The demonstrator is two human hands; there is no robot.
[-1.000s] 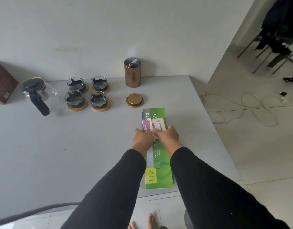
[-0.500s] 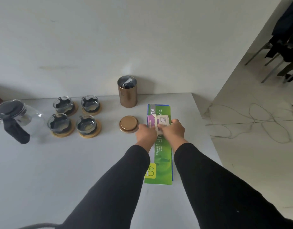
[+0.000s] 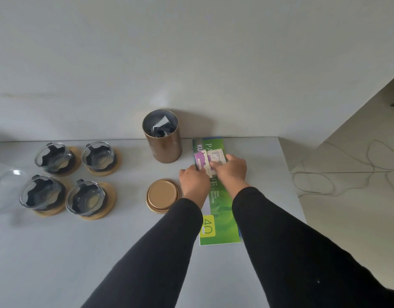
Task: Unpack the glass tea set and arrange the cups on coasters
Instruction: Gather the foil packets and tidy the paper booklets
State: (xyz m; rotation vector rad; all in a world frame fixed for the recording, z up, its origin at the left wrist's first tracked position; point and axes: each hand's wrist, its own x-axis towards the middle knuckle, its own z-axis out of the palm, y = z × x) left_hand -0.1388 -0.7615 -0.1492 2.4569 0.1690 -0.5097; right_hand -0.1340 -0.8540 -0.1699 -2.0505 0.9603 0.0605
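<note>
I see a pale grey tabletop (image 3: 58, 252) and a plain off-white wall (image 3: 191, 52) behind it. The four cups (image 3: 54, 157) are of clear glass with black wavy inserts, and each coaster (image 3: 107, 196) is light wood, tan. The canister (image 3: 162, 141) is metallic copper-brown with a dark inside; its lid (image 3: 161, 194) is a paler gold. The folder (image 3: 220, 230) is bright green with white letters, a yellow-green square printed "40" and a thin blue edge. On it lie small packets (image 3: 205, 161), one purple and one cream, I think. The sleeves (image 3: 151, 263) are black. The floor (image 3: 351, 207) is beige.
</note>
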